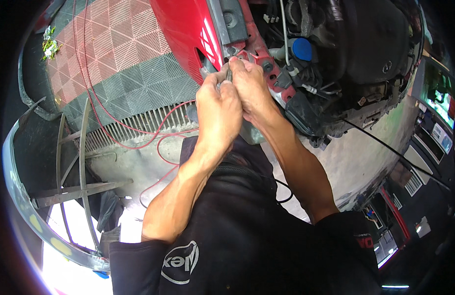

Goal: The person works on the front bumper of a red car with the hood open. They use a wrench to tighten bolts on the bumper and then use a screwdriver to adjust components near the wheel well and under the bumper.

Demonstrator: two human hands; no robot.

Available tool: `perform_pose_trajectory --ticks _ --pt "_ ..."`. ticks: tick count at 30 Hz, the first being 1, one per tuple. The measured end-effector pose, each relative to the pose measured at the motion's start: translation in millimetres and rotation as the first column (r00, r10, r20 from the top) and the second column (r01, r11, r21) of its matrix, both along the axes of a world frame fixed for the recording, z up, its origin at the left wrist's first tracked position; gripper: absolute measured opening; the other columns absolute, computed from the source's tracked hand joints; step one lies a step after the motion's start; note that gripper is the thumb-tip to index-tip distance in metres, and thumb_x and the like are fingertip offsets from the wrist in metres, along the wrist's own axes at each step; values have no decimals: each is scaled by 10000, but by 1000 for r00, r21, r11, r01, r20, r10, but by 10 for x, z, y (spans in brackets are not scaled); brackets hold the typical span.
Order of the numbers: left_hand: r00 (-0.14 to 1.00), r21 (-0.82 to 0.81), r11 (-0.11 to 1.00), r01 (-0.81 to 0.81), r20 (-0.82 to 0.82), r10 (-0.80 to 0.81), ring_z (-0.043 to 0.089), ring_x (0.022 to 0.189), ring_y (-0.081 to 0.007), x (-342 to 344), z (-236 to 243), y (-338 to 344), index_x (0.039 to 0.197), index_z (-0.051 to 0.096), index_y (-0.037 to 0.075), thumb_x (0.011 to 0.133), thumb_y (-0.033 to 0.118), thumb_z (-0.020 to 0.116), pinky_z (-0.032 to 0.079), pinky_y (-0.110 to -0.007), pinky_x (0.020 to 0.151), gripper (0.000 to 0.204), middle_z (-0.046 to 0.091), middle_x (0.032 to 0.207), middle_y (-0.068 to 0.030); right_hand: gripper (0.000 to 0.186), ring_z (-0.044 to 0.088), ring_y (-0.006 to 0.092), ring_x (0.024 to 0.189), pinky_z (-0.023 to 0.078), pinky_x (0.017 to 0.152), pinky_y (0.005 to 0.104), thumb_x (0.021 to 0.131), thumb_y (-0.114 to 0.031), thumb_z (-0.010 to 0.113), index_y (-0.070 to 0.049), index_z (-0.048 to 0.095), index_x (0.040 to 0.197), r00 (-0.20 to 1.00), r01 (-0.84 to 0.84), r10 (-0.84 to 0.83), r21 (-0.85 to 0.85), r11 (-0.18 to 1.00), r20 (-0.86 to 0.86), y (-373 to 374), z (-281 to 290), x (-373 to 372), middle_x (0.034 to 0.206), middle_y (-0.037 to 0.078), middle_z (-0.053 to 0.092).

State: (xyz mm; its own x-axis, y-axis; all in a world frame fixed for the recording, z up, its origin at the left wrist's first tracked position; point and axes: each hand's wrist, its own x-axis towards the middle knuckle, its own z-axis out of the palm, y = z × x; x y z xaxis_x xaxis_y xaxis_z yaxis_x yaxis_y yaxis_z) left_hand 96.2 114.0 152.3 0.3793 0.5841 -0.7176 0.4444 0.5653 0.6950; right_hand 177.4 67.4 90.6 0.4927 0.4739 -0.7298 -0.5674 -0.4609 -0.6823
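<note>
Both of my hands meet at the front corner of a red car fender [185, 29], beside the uncovered engine bay. My left hand [218, 110] is closed, with its thumb and fingers pressed together around something small. My right hand [252, 88] is closed too, pressed against the left, its thumb pointing toward the fender's edge. A slim greyish piece [229, 75] shows between the thumbs; its kind cannot be made out. Just beyond the fingertips lies the red metal body frame [259, 54], with holes and bolts in it. My hands hide the spot they work on.
A blue cap [302, 49] and a black engine cover [370, 44] sit in the bay at right. Thin red hoses [97, 110] loop over the floor tiles [134, 83] and grating. At left, a bumper [21, 196] rests on a metal stand [85, 162]. A black cable [384, 142] stretches at right.
</note>
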Motion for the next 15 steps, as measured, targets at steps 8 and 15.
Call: perform_pose_trajectory --ticks 8,15 --pt "1000 246 969 11 23 -17 714 924 -349 -88 -225 -172 1253 601 -123 965 51 429 535 -418 876 378 706 963 -298 369 526 112 654 448 619 320 1060 -240 459 -7 632 832 970 -81 93 -63 995 226 -18 -51 -50 723 29 592" --pt "994 542 840 -20 101 -42 648 709 -180 -84 -427 -289 1190 657 -68 1021 64 450 527 -319 693 298 686 803 -139 472 702 439 812 523 739 475 1053 -311 439 58 685 891 813 -241 276 -135 961 513 -28 -289 82 856 290 696"
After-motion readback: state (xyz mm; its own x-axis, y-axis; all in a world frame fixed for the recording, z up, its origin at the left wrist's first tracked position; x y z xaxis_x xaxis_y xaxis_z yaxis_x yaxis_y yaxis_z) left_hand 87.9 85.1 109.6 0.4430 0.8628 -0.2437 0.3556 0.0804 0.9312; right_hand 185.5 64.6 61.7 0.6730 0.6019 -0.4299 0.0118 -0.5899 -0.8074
